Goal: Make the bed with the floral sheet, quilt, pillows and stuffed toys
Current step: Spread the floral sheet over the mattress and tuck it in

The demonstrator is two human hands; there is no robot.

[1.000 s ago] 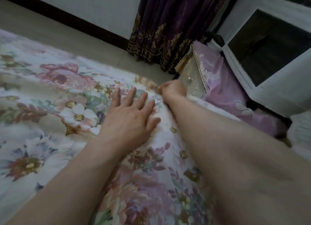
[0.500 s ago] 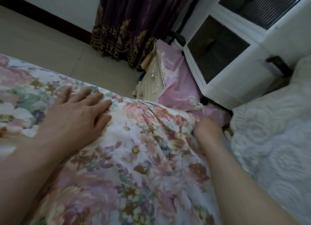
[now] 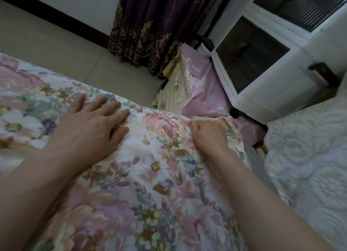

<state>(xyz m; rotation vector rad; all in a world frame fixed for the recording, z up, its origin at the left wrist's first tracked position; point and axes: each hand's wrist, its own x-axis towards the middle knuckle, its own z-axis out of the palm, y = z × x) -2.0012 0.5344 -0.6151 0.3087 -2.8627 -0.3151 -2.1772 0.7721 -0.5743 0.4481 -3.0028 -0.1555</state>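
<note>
Nearest the camera, the floral sheet (image 3: 150, 185) covers the bed across the lower and left part of the frame, its far edge running from the left side toward the centre. It looks like thin, soft cotton: light, limp, quick to crease, and likely to slide over the mattress unless one part is pinned.

The left hand (image 3: 90, 127) lies flat on it at centre left, fingers spread and lightly splayed, gripping nothing, only pressing the cloth down. The right hand (image 3: 208, 136), right of centre, is curled into a loose fist at the sheet's corner with cloth bunched up around it; it appears to pinch a fold, though the fingertips are hidden.

That corner and the hem beside it seem to me the best places to take hold, pulling gently against the pinned part.

At the right edge lies a white quilted cover (image 3: 309, 166), thicker and heavier-looking. Beyond the corner sit a cream bedside cabinet (image 3: 173, 93), a lilac cloth (image 3: 202, 95) draped on it, and purple curtains (image 3: 159, 25) at the top.
</note>
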